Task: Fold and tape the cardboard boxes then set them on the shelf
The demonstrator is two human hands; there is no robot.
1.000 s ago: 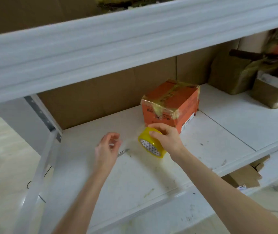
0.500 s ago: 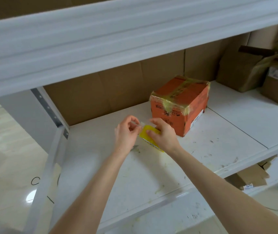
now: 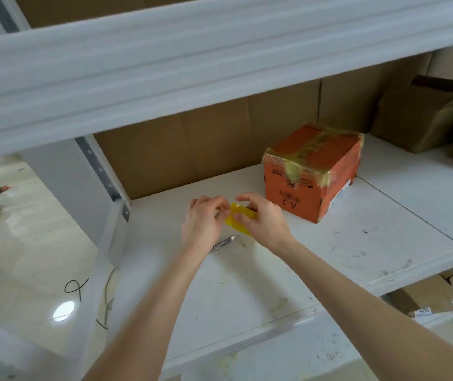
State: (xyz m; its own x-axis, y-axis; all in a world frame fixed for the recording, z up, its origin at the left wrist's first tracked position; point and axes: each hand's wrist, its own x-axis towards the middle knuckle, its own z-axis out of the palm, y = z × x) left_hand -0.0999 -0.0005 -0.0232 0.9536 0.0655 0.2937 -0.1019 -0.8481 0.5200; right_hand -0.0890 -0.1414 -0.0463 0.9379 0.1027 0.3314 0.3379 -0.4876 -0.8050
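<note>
Head view, frame centre: right hand (image 3: pixel 263 224) grip curled round yellow plastic tape roll (image 3: pixel 240 219). Left hand (image 3: pixel 203 221) grip pinching roll's edge, prob. tape end. Taped orange cardboard box (image 3: pixel 313 171) on white shelf (image 3: pixel 247 284), centre-right. Rec: steady roll, peel end slowly, no splitting.

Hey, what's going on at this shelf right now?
A person is working a yellow tape roll at the white shelf. The right hand grips it while the left hand pinches at its edge, perhaps finding the tape's end. An orange box, already taped, sits on the shelf just beyond. A small metal tool lies below the left hand.
</note>
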